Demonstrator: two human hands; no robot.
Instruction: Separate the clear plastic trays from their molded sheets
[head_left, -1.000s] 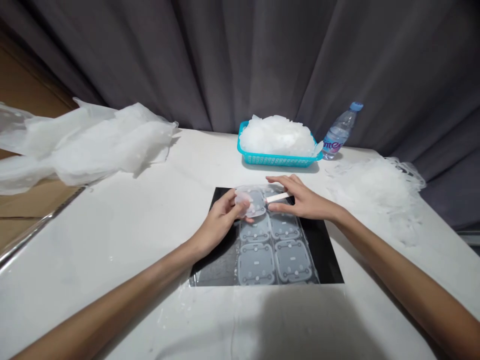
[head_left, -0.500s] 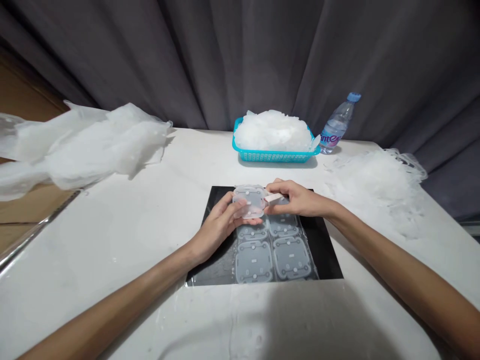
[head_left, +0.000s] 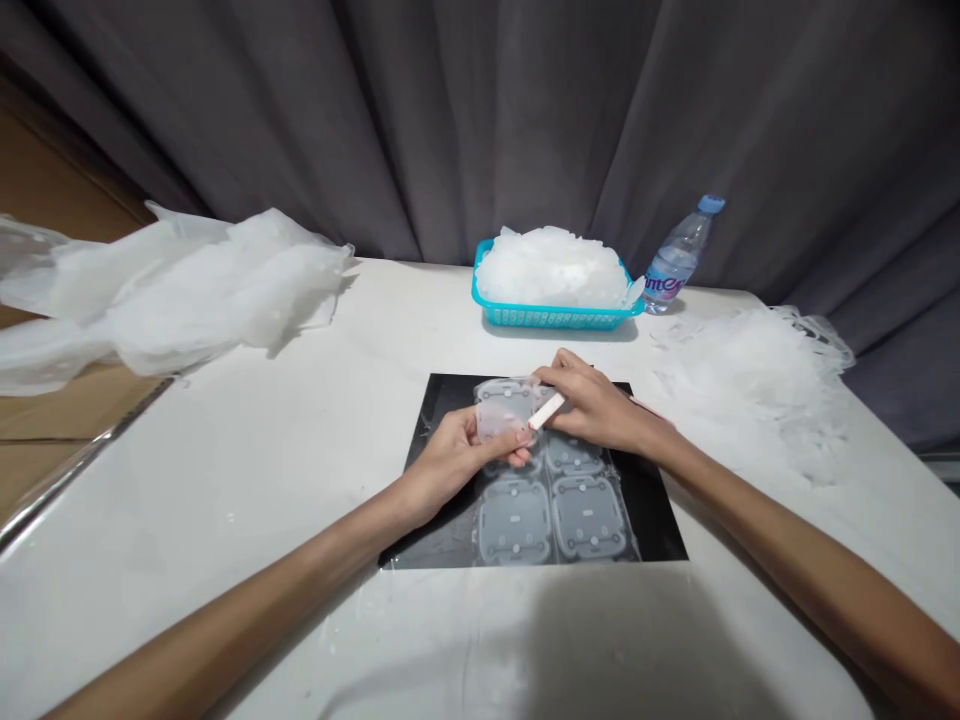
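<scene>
Left hand (head_left: 454, 455) first: from my remote seat I see its thumb and fingers pinching a frosted square (head_left: 501, 410) over the far part of a black mat (head_left: 427, 530), the thumb lying along the near edge. Right hand (head_left: 596, 405) faces it, fingers curled, with a short white stick (head_left: 547, 410) gripped between them; the stick slants down toward the left thumb, its lower end right at the square's edge. I cannot tell whether that end touches the plastic.

Below both hands, I find a clear sheet (head_left: 514, 520) of rounded squares lying flat on the mat, two of them plainly visible at the near end. The mat rests on a white table (head_left: 247, 500).

Farther out, I have a blue basket (head_left: 555, 318) heaped with white pieces (head_left: 555, 265), and just to its right a water bottle (head_left: 675, 265) with a blue cap. Nearer, on the right, sits a loose pile of clear scraps (head_left: 757, 380). Well off to the left I see crumpled whitish sheets (head_left: 195, 285) beside brown cardboard (head_left: 60, 415). Behind everything hangs a grey curtain (head_left: 495, 120).
</scene>
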